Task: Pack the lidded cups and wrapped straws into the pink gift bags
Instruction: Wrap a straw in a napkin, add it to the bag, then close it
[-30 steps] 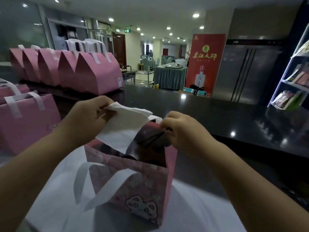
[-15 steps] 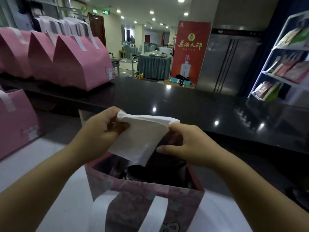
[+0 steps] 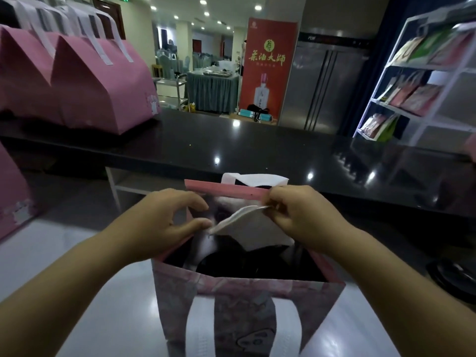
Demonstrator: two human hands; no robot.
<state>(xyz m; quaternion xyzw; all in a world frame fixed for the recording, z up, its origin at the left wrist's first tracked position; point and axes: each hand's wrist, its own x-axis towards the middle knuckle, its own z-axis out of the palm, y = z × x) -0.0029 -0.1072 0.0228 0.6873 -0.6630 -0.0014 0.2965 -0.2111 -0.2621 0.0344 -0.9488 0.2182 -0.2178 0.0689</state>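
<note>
Hands of the person meet over the mouth of an open pink gift bag [image 3: 231, 292], which stands on the pale table [image 3: 77, 279] just before the camera. The right hand [image 3: 304, 217] pinches the upper end of a thin white paper [image 3: 239, 216] between thumb and fingers, close to the far rim of the bag. The paper slopes down to the left hand [image 3: 167, 222], whose thumb tip touches its lower end; its fingers are curved above, and I cannot tell if they grip. Inside the bag lie dark things that I cannot make out. Closed pink bags [image 3: 103, 86] stand on the black counter [image 3: 257, 150] at the left.
</note>
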